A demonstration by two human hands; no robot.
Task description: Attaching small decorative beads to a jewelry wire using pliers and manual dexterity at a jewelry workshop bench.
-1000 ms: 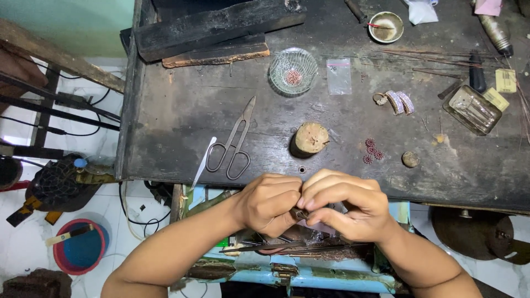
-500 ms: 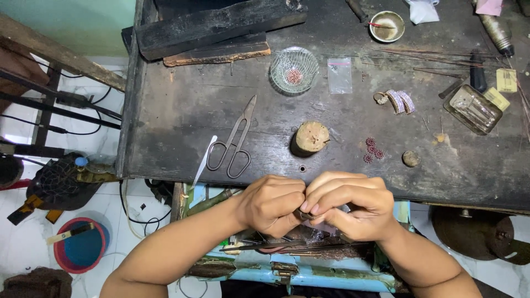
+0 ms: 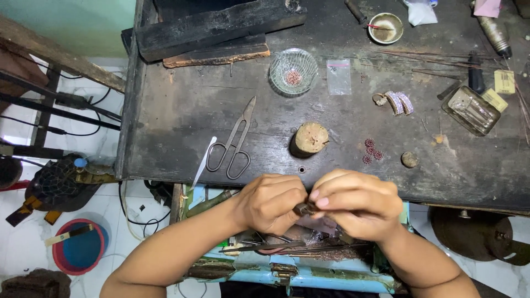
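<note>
My left hand (image 3: 273,203) and my right hand (image 3: 358,203) meet at the near edge of a dark, worn workbench (image 3: 182,121). Between the fingertips of both hands sits a small dark metal piece (image 3: 304,209), pinched from both sides; most of it is hidden by my fingers. Just beyond the hands stands a short wooden stump (image 3: 309,138). Metal shears (image 3: 234,143) lie to the left of it. A few small red beads (image 3: 372,150) lie to its right. Under my hands is an open drawer (image 3: 287,248) with thin tools and scraps.
A glass bowl (image 3: 293,72) with reddish beads, a clear plastic bag (image 3: 338,76), a jewelled ornament (image 3: 398,102), a metal cup (image 3: 385,27), a small tin tray (image 3: 471,110) and dark wooden blocks (image 3: 221,25) lie on the bench. A red-and-blue basin (image 3: 80,251) stands on the floor.
My hands stay together at the bench edge with only slight finger movement on the small piece; nothing else has moved.
</note>
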